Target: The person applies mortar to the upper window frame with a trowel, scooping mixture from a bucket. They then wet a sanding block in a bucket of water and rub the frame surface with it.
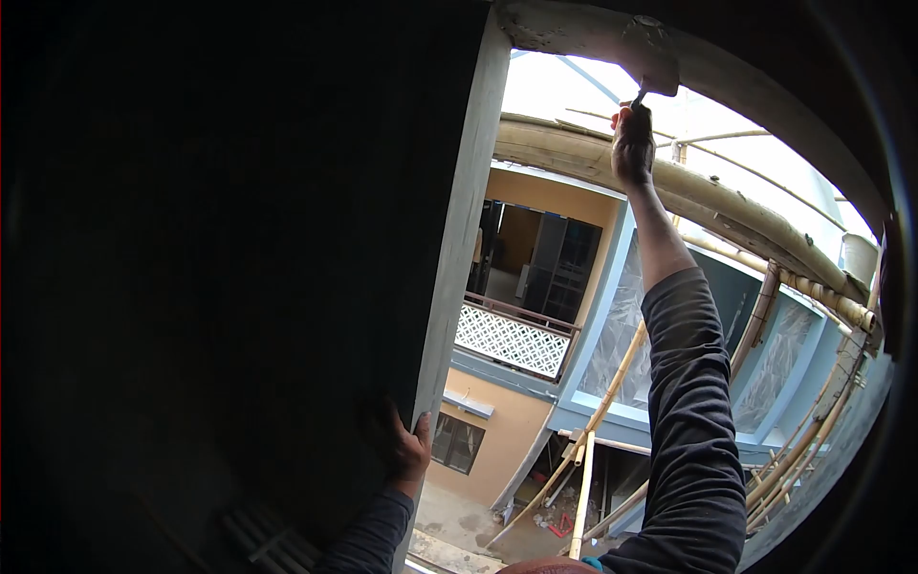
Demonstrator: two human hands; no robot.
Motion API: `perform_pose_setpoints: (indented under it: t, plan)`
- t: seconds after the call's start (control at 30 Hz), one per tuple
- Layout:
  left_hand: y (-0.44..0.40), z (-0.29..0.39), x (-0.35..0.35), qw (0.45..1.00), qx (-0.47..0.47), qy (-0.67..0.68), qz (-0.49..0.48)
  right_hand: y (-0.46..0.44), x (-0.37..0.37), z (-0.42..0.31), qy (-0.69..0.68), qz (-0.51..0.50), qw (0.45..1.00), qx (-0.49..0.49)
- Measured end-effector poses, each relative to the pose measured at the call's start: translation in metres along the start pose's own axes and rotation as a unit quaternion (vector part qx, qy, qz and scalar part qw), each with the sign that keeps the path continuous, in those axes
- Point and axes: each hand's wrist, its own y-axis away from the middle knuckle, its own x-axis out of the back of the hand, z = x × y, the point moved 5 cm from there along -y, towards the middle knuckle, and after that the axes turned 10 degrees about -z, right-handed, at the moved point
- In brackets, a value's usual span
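Dark wall: the wall (pixel 239 239) filled the left side, its surface too dim to read; some stacked slats (pixel 273 543) lay low at the near left.
Left hand: the left hand (pixel 409 452) was braced low at the edge of the concrete jamb (pixel 457 244), thumb and fingers apart, the fingertips partly lost in shadow. If that edge was damp or crumbly, the palm could have slipped and the person's balance with it.
Facing house: beyond the opening, far off, were a balcony with a white lattice balustrade (pixel 513 342) and, to its right, a blue-framed window (pixel 622 316) with film over it.
Right hand: the right hand (pixel 633 143), raised high at arm's length, was clamped on the handle of a trowel (pixel 660 78).
Trowel: it sat up at the underside of the lintel (pixel 574 29), seemingly touching it. A tilted blade could have gouged the surface; loose mortar could have dropped onto the sleeve (pixel 690 383) or face.
Bamboo: a thick pole (pixel 717 196) crossed just behind the forearm, so a wide outward swing risked a knock.
Far right: a pale bucket (pixel 860 256) stood by the lashed poles, well apart from the trowel.
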Motion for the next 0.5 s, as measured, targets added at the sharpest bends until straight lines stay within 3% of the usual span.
perform_pose_setpoints:
  t: [0.1,0.17,0.23,0.5]
  plan:
    - [-0.001,0.001,0.0,1.0,-0.005,-0.002,0.003,0.006,0.004,-0.011,0.018,-0.006,1.0,0.017]
    - [0.0,0.002,0.003,1.0,-0.011,0.009,0.006,0.002,-0.009,-0.029,0.164,-0.063,0.984,0.039]
    - [-0.002,0.006,0.005,1.0,-0.017,-0.015,-0.012,-0.003,-0.03,-0.04,0.193,-0.117,0.973,0.056]
    - [-0.001,0.0,0.0,1.0,-0.001,0.01,-0.005,-0.002,-0.04,-0.046,0.218,-0.167,0.959,0.063]
